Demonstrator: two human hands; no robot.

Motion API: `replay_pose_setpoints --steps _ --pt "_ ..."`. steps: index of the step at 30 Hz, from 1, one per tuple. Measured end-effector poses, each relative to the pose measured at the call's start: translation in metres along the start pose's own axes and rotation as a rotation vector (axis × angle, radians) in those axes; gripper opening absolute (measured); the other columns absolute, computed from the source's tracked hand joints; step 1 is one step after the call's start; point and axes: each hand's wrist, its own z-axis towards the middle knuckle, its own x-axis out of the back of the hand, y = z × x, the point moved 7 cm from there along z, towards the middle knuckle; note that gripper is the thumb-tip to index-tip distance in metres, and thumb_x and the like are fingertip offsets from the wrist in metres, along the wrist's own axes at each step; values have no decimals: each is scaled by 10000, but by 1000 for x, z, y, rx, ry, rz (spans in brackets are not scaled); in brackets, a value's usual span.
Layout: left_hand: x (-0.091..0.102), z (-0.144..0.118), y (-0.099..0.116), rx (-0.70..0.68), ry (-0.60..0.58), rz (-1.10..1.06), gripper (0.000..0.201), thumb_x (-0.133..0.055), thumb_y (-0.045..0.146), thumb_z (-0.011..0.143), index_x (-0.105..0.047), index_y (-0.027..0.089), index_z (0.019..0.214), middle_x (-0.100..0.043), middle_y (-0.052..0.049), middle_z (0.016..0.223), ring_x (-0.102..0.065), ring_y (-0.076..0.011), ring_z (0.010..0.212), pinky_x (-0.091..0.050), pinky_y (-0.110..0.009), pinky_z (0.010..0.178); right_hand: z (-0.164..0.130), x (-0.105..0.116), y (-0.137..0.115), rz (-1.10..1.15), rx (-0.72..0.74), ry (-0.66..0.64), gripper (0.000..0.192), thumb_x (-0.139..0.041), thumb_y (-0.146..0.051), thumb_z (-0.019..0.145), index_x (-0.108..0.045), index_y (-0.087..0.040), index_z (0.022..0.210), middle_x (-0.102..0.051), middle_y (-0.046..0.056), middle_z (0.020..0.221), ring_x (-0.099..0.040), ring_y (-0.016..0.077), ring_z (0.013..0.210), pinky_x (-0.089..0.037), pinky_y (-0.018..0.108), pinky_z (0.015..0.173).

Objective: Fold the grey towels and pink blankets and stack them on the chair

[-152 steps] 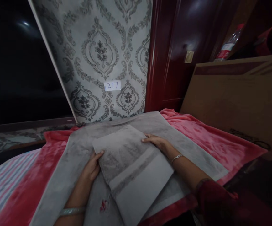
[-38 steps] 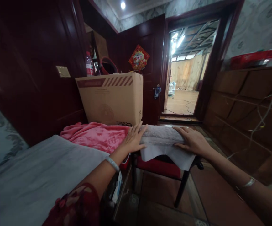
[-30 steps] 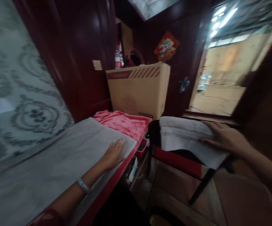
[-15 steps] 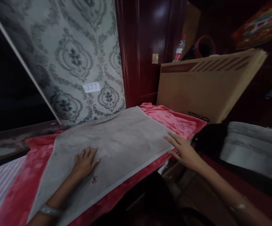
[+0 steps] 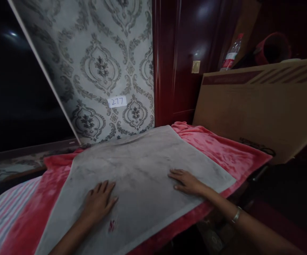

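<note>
The left hand is lying palm down, its fingers pointing forward and slightly parting. The right hand is facing down too, fingers pointing leftward, its forearm slanting inward.

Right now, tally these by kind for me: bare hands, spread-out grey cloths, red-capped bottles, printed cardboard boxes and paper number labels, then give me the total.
Bare hands: 2, the left hand and the right hand
Spread-out grey cloth: 1
Red-capped bottle: 1
Printed cardboard box: 1
Paper number label: 1
Total: 6

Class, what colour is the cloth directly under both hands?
Grey; the cloth shows best in the head view.
</note>
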Motion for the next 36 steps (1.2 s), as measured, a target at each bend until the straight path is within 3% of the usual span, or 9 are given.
replay_pose_setpoints --steps 3,7,10,13,20,23,27,32,36 --pt "20 45 21 -69 14 -47 500 -430 400 940 -632 170 1336 -616 -178 1368 -573 -340 1244 -416 -514 1059 29 46 47 340 -127 157 497 -646 -408 831 -700 -191 1275 -716 108 1228 -671 274 1105 -521 426 997" --pt "38 125 84 -250 76 -139 520 -464 342 947 -539 169 1432 -482 -172 1528 -454 -314 1410 -347 -481 1168 76 110 128 556 -504 496 401 -587 -250 848 -689 -153 1223 -747 71 1027 -686 167 758 -578 278 689" --pt "31 172 128 -299 43 -163 600 -454 377 968 -412 184 1535 -293 -159 1642 -256 -320 1525 -217 -534 1235 124 137 168 553 -582 567 410 -551 -191 865 -636 -142 1263 -718 82 1075 -632 107 630 -521 201 548" --pt "10 196 156 -351 -18 -180 660 -456 487 968 -335 260 1575 -165 -106 1682 -108 -336 1555 -130 -605 1240 174 149 198 552 -642 613 405 -570 -213 884 -598 -152 1283 -703 81 1037 -593 86 555 -485 182 484" --pt "-25 200 162 -431 -41 -251 680 -397 622 963 -274 367 1581 -132 -39 1686 -56 -363 1554 -103 -713 1205 264 151 248 439 -768 572 307 -660 -328 880 -649 -113 1099 -668 61 749 -644 166 625 -535 261 587" --pt "-25 199 161 -443 -49 -293 683 -410 626 958 -271 380 1580 -112 -29 1689 -34 -361 1555 -98 -720 1207 282 161 265 291 -803 587 287 -688 -341 859 -693 -101 1018 -711 138 877 -692 249 882 -543 303 770" --pt "-25 196 162 -445 -42 -337 676 -448 611 950 -281 403 1572 -95 -11 1692 -23 -357 1557 -99 -721 1212 292 160 276 135 -838 632 311 -625 -326 894 -710 -102 1093 -701 212 1131 -636 313 1152 -498 358 939" --pt "-24 192 164 -448 -47 -364 675 -453 609 952 -276 411 1573 -98 -5 1694 -16 -353 1558 -88 -713 1220 287 137 279 60 -860 618 348 -597 -267 881 -703 -73 1149 -689 243 1170 -646 336 1144 -493 392 948" --pt "-25 192 162 -442 -41 -390 718 -469 613 946 -254 373 1587 -53 -49 1699 -22 -351 1559 -88 -692 1225 282 146 271 30 -809 619 414 -517 -237 893 -653 -67 1244 -690 209 1177 -658 311 1105 -492 385 952"
